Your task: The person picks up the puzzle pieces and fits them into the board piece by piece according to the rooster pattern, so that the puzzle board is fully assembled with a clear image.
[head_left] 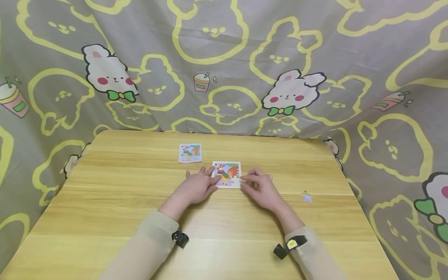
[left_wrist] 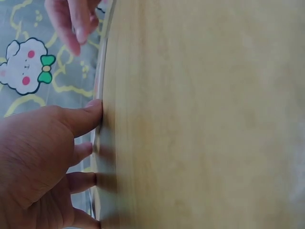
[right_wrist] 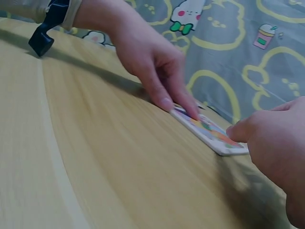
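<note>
A small jigsaw puzzle [head_left: 226,174] of a rooster in a white frame lies flat on the wooden table, with a blank white patch at its lower right. My left hand [head_left: 197,187] rests at its left side, index finger on the picture, thumb at the near edge and the other fingers spread by the far left corner. At the right edge my right hand [head_left: 260,188] has thumb and index fingertips apart, right by the frame. The right wrist view shows the left fingers on the puzzle [right_wrist: 207,131] and the right thumb [right_wrist: 238,132] over its end.
A loose purple-and-green puzzle piece [head_left: 306,196] lies on the table [head_left: 224,241] to the right. Behind the puzzle, to the left, lies a square rooster picture card [head_left: 190,153]. A grey patterned curtain [head_left: 231,70] hangs along the table's far edge and sides.
</note>
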`<state>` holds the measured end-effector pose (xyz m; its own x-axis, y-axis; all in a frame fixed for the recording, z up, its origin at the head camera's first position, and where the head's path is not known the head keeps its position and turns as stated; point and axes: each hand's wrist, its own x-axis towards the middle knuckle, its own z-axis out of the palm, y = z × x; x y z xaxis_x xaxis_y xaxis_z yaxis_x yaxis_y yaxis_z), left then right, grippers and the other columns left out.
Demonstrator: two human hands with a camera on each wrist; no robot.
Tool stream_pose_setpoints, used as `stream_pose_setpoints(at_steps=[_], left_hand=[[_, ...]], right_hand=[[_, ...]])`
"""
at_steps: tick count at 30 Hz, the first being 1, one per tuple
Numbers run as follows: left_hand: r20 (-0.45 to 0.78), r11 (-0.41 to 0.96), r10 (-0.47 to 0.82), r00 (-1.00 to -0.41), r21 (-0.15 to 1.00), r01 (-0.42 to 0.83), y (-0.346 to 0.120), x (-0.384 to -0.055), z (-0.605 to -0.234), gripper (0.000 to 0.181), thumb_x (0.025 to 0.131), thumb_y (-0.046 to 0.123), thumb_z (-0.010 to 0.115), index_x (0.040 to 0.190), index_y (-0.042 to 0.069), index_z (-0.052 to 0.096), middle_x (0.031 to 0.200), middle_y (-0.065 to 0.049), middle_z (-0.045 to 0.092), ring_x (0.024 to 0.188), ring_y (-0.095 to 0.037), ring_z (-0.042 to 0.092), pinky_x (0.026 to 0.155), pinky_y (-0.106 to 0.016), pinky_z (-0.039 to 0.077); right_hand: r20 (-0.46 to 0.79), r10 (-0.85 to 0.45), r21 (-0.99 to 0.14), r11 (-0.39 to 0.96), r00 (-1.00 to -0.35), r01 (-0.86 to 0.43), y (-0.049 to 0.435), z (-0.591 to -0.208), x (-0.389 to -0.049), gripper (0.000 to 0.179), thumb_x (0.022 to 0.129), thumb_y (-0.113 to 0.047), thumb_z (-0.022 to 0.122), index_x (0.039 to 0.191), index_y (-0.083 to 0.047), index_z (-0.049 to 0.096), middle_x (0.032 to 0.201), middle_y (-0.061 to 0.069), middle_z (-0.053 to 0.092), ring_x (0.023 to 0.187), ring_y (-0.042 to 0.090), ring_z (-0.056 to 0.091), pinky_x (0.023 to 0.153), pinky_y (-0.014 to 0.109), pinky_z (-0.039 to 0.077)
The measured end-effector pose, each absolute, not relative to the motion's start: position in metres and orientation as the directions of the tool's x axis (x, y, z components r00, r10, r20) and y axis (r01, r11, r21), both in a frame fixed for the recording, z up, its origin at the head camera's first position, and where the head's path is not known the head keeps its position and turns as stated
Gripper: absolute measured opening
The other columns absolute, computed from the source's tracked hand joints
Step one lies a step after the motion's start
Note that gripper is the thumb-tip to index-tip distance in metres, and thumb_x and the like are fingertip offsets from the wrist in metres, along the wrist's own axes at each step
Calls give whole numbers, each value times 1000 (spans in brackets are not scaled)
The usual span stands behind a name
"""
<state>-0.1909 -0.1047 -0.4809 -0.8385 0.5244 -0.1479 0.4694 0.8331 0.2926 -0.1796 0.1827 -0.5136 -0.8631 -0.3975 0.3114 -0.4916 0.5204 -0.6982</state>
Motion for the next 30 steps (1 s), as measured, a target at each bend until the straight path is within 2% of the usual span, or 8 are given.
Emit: stream_pose_setpoints(at_steps=[4, 8, 11, 15, 17, 23, 30], left_hand=[[-150, 830, 527, -837, 300, 469, -105, -191, -480, 48, 111, 39, 57, 156, 26, 56, 170, -11, 33, 152, -46, 31, 104, -87, 26], [-150, 830, 526, -837, 307, 467, -105, -191, -479, 47, 110, 38, 58, 155, 25, 57, 170, -12, 33, 152, -47, 31, 103, -87, 26], [-148, 828, 528, -836, 307, 469, -105, -191, -480, 47, 110, 38, 57, 155, 24, 57, 169, -13, 34, 152, -48, 32, 102, -88, 26], [-139, 824, 533, -835, 311, 474, -105, -191, -480, 47, 110, 38, 58, 155, 24, 57, 169, -13, 34, 151, -49, 32, 102, -88, 25], [-137, 823, 533, -835, 314, 474, -105, -191, -480, 47, 110, 38, 58, 155, 24, 58, 169, -13, 34, 151, -49, 32, 102, -88, 25], [-148, 826, 529, -835, 313, 468, -104, -191, -480, 47, 110, 38, 58, 155, 25, 58, 170, -12, 33, 151, -48, 32, 103, -88, 24], [-140, 828, 528, -838, 302, 472, -104, -191, -481, 47, 110, 38, 58, 155, 25, 58, 169, -12, 34, 151, -47, 33, 102, -88, 26]], right_hand=[[349, -393, -676, 524, -851, -519, 204, -509, -173, 24, 93, -11, 82, 116, -3, 80, 108, 4, 64, 88, 21, 62, 91, 45, 31], [376, -391, -655, 529, -840, -539, 228, -506, -167, 22, 93, -6, 82, 114, -1, 79, 109, 3, 63, 89, 24, 63, 87, 43, 44], [395, -385, -634, 542, -834, -551, 245, -505, -163, 23, 93, -4, 82, 115, 1, 78, 109, 5, 64, 89, 25, 65, 84, 43, 49], [415, -367, -606, 571, -833, -554, 265, -504, -158, 30, 90, -2, 83, 119, 3, 75, 109, 10, 69, 89, 24, 65, 85, 43, 51], [428, -360, -594, 580, -829, -558, 274, -504, -155, 34, 88, 0, 84, 120, 5, 74, 109, 14, 71, 88, 25, 65, 77, 39, 56], [419, -326, -593, 608, -848, -527, 298, -500, -145, 37, 86, 4, 84, 121, 5, 73, 111, 16, 71, 88, 27, 64, 75, 32, 55], [348, -307, -597, 655, -886, -462, 323, -495, -135, 45, 87, -1, 86, 129, 4, 70, 116, 13, 68, 90, 27, 63, 85, 24, 56]])
